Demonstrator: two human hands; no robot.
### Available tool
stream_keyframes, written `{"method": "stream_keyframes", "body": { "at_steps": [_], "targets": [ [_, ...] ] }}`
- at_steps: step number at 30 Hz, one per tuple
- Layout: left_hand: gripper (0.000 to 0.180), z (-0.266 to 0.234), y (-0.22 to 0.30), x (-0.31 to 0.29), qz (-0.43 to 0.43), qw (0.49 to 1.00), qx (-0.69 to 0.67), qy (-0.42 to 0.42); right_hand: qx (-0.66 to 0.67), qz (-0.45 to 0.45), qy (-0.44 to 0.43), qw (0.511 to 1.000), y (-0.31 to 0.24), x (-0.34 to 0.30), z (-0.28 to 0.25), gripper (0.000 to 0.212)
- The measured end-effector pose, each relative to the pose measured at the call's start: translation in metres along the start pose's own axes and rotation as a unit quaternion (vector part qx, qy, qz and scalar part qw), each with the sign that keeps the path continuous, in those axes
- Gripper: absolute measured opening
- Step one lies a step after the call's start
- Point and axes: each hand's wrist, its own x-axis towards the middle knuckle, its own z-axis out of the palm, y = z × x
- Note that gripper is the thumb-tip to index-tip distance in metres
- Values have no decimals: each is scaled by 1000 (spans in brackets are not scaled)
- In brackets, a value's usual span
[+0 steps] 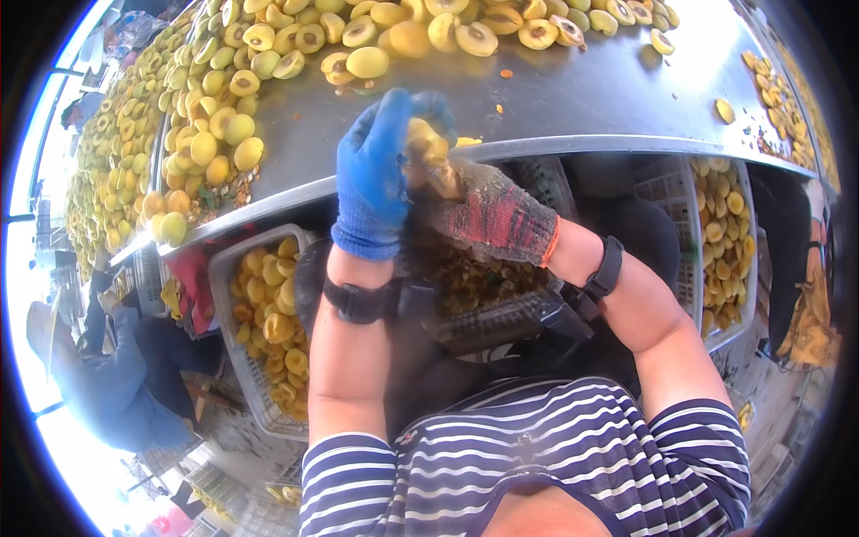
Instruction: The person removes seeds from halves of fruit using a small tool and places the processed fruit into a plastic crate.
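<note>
Over the near edge of the metal table, my hands meet around a yellow apricot (426, 141). My left hand (374, 161), in a blue knit glove, is closed round its left and far side. My right hand (488, 208), in a worn grey and red glove, presses in from the right with its fingers curled. Brownish wet shapes show where the fingers meet; I cannot make out whether the right hand holds a tool or pit there. Beyond them on the table lies a heap of apricots (367, 61), many cut in half with brown centres showing.
The metal table (582, 98) spans the far side, its raised rim (617, 144) before me. Below stand a left crate (224, 295) and a right crate (747, 286) of apricot halves, with a dark crate (492, 322) between. Another person (134, 376) sits at left.
</note>
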Motion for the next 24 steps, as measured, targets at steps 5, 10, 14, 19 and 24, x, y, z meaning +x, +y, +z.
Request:
{"method": "stream_keyframes", "body": {
  "at_steps": [5, 10, 14, 19, 24],
  "targets": [
    [31, 14, -7, 4, -15, 999, 42, 19, -79, 54, -18, 995, 4, -1, -6, 32],
    [33, 12, -2, 10, -19, 973, 225, -49, 234, 159, -90, 955, 10, -12, -12, 28],
    [33, 13, 5, 3, -15, 981, 176, -82, 213, 211, -140, 944, 0, -9, -28, 30],
    [32, 6, -3, -3, 32, 982, 171, -75, 294, 243, -159, 911, -6, -11, -27, 31],
    [25, -3, 12, -8, -57, 957, 197, -207, 433, 282, -173, 839, -2, -17, -16, 31]
  ]
}}
